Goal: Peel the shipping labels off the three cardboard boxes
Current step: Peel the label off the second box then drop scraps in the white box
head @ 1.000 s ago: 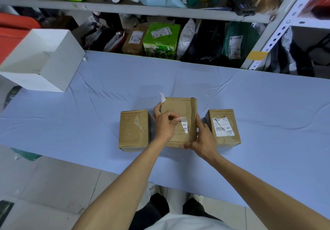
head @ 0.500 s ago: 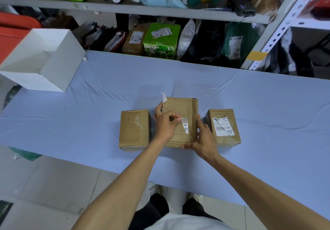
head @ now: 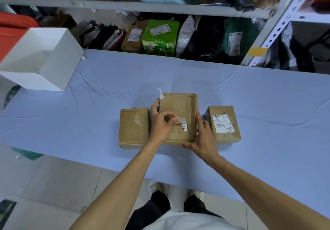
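Three cardboard boxes stand in a row on the blue table. The left box (head: pixel 134 128) shows only torn paper residue on top. The middle box (head: pixel 180 108) carries a partly torn white label (head: pixel 184 125). My left hand (head: pixel 161 122) pinches the loose edge of that label between thumb and forefinger, and a white paper scrap (head: pixel 161 95) sticks up behind its fingers. My right hand (head: pixel 200 137) grips the middle box at its right front corner. The right box (head: pixel 223 137) bears a whole white label (head: pixel 222 123).
A white open box (head: pixel 41 65) sits at the table's far left. Shelving behind the blue table (head: pixel 267 115) holds a green carton (head: pixel 159 38), a brown parcel (head: pixel 133 38) and bagged goods. A slanted white shelf post (head: pixel 271 35) rises at right. Tiled floor lies below.
My left hand's fingers have shifted slightly on the middle box's label, lifting its edge a little. The boxes and my right hand stay in place.
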A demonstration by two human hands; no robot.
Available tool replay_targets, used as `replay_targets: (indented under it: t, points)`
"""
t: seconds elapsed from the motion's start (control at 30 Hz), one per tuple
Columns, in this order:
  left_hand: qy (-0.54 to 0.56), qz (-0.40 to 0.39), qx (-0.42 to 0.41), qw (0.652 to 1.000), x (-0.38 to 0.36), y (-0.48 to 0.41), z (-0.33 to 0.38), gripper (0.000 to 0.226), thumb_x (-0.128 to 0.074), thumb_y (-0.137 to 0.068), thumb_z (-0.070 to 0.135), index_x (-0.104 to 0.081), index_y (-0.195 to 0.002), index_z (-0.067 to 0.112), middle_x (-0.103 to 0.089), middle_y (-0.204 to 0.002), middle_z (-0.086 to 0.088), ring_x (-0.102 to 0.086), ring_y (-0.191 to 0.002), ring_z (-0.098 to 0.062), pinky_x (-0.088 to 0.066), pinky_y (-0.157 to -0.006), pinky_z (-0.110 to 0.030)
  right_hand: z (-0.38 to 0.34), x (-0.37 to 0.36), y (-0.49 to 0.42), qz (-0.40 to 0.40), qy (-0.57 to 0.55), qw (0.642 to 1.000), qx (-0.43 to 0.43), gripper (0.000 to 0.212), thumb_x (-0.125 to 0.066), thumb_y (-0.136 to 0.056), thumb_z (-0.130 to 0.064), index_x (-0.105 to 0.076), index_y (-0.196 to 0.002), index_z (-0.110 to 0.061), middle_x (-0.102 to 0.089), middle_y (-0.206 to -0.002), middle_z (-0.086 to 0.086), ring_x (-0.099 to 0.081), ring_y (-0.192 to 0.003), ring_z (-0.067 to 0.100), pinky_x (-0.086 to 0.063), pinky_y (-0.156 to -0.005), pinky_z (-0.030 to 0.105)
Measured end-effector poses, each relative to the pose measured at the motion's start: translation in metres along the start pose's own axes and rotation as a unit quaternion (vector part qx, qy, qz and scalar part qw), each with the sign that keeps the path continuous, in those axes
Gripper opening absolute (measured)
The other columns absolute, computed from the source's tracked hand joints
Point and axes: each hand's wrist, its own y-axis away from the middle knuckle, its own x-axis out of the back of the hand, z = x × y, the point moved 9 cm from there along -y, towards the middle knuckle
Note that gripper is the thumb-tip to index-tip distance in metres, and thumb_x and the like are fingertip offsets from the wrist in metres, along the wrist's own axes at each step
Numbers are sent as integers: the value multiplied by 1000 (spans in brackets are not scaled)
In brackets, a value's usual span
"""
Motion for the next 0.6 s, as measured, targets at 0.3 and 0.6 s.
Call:
replay_targets:
  t: [0.3, 0.6]
  points:
    - [1, 1, 7, 1000, 0, 1, 1, 8, -75, -80, 17, -69, -76, 20, -20, -152, 3, -19, -144, -14, -13, -110, -15, 1, 0, -3, -7, 5, 1000, -1, 138, -92, -51, -31, 3, -152, -31, -40, -125, 9, -51, -105, 25, -49, -91, 44]
    - [3, 1, 5, 1000, 1, 1, 2, 12, -75, -80, 15, -68, -75, 23, -20, -152, 3, -22, -143, -14, -16, -111, -17, 2, 1, -4, -1, 6, 1000, 4, 139, -91, -49, -34, 3, -152, -32, -42, -120, 8, -49, -103, 22, -49, -89, 39]
